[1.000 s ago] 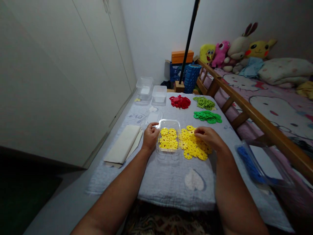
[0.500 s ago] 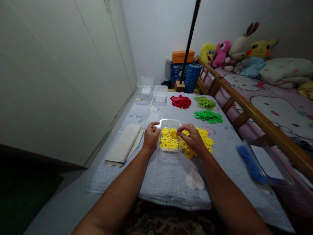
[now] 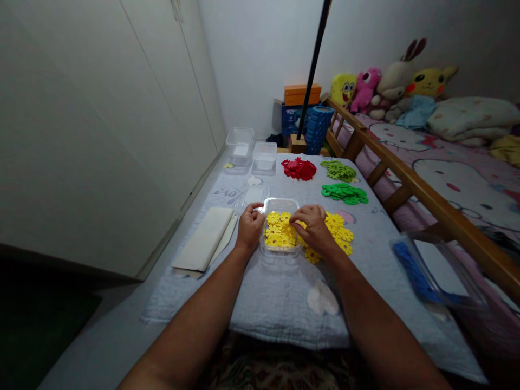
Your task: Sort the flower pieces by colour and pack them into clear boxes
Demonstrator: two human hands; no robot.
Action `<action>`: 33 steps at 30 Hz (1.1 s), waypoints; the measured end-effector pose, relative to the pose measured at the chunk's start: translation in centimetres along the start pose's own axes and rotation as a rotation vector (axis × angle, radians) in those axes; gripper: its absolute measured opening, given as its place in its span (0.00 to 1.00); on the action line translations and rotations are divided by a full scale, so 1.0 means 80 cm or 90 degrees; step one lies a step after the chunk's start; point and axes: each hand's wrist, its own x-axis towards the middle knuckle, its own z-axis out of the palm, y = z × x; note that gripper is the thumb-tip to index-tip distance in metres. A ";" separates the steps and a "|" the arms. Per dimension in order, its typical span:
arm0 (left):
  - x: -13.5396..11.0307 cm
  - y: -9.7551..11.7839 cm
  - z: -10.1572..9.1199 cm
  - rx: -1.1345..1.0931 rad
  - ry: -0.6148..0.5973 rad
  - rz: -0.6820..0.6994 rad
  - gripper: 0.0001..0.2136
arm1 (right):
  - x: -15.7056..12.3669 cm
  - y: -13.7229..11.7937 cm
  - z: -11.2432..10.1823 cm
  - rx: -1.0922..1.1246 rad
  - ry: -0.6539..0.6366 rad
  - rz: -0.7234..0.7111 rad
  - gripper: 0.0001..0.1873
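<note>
Centre of frame, on the cloth-covered worktop point(image 3: 280, 303): one clear box point(image 3: 280, 200), partly filled with yellow discs point(image 3: 273, 237). Left hand point(image 3: 249, 227): grip pinching the box's left rim, as a second ago. Right hand point(image 3: 312, 226): formerly over the yellow pile point(image 3: 343, 235), right of centre; now shifted left to the box's right side, fingertips close together above the discs; cannot tell whether one is pinched. Beyond, upper right of centre: red pile point(image 3: 299, 169), green pile point(image 3: 344, 194), both unmoved.
</note>
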 end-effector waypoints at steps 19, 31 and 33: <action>0.000 0.000 0.000 -0.003 0.002 0.000 0.16 | -0.012 0.085 -0.014 -0.150 0.001 0.201 0.13; 0.001 -0.001 0.000 0.000 0.007 -0.007 0.16 | -0.010 0.076 -0.014 -0.096 -0.019 0.189 0.08; 0.001 -0.001 0.000 0.003 0.007 -0.006 0.16 | -0.009 0.077 -0.026 -0.013 -0.031 0.212 0.05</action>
